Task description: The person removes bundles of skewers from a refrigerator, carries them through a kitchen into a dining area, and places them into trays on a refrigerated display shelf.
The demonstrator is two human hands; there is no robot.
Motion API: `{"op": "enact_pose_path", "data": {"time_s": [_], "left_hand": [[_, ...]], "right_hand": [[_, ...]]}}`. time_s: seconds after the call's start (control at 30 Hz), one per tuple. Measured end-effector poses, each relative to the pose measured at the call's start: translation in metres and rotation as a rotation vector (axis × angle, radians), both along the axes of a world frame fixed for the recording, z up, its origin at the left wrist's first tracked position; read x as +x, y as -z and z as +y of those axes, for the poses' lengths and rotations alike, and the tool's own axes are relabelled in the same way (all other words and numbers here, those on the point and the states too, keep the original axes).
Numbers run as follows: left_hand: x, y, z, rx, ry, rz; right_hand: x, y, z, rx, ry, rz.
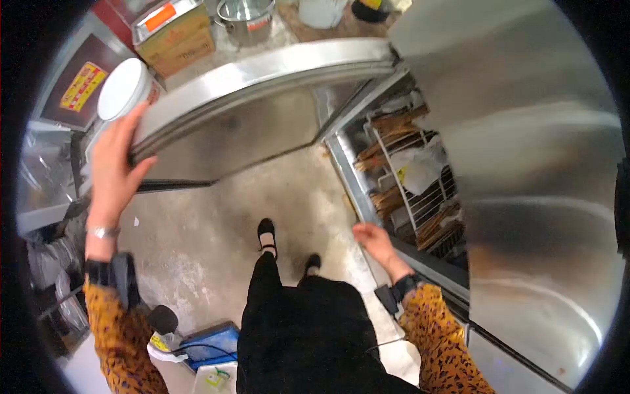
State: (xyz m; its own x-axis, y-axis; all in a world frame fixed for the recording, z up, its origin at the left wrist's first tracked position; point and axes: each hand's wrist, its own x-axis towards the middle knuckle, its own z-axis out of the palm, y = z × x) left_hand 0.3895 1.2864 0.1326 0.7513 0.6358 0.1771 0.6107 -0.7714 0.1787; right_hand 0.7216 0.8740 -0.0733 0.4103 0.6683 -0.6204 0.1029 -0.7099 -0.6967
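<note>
The metal refrigerator door [262, 72] stands swung open in front of me. My left hand [118, 157] grips its outer edge at the left, with the fingers over the edge and the thumb on the inner side. My right hand [375, 244] hangs beside the frame of the refrigerator opening [348, 164], its fingers loosely bent and nothing visible in them. Inside the refrigerator, white wire racks [400, 180] hold brown bundled items [387, 200] and a white plastic bag [420, 171] with a yellow label.
Beyond the door, a counter bears a white bucket [121, 88], a cardboard box [174, 49] and a metal pot [246, 20]. A blue tray [210, 345] lies by my left leg. Stainless panels [545, 197] rise at the right. Shelves with plastic-wrapped things [56, 262] stand left.
</note>
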Motion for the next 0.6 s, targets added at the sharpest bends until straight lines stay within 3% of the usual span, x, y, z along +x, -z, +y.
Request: {"op": "enact_pose_path", "data": {"time_s": [0.07,0.13,0.2,0.23,0.27,0.3,0.33,0.37,0.43,0.53,0.6], "left_hand": [[0.011,0.009,-0.024,0.238,0.014,-0.079],[0.033,0.006,-0.061,0.288,-0.062,-0.120],[0.050,0.066,-0.116,-0.050,-0.021,-0.309],[0.070,0.100,-0.143,-0.296,0.004,-0.209],[0.084,0.152,-0.184,-0.742,-0.054,-0.357],[0.098,0.203,-0.222,-0.934,-0.128,-0.360],[0.102,0.256,-0.262,-0.913,-0.109,-0.368],[0.110,0.280,-0.290,-1.012,-0.144,-0.367],[0.113,0.310,-0.341,-1.146,-0.206,-0.352],[0.115,0.341,-0.386,-1.298,-0.072,-0.237],[0.120,0.358,-0.398,-1.370,-0.098,-0.126]], "right_hand": [[0.012,0.039,0.011,-0.022,0.062,0.002],[0.030,0.064,0.037,-0.029,0.243,0.066],[0.053,0.096,0.050,-0.098,0.411,0.105],[0.066,0.118,0.052,-0.114,0.409,0.115],[0.068,0.135,0.031,-0.074,0.477,0.120],[0.078,0.150,0.019,-0.015,0.551,0.133],[0.087,0.159,0.019,-0.039,0.563,0.127],[0.093,0.158,0.029,-0.051,0.596,0.096],[0.103,0.176,0.026,-0.106,0.618,0.068],[0.135,0.205,0.037,-0.097,0.615,0.026],[0.150,0.229,0.039,0.041,0.780,0.079]]}}
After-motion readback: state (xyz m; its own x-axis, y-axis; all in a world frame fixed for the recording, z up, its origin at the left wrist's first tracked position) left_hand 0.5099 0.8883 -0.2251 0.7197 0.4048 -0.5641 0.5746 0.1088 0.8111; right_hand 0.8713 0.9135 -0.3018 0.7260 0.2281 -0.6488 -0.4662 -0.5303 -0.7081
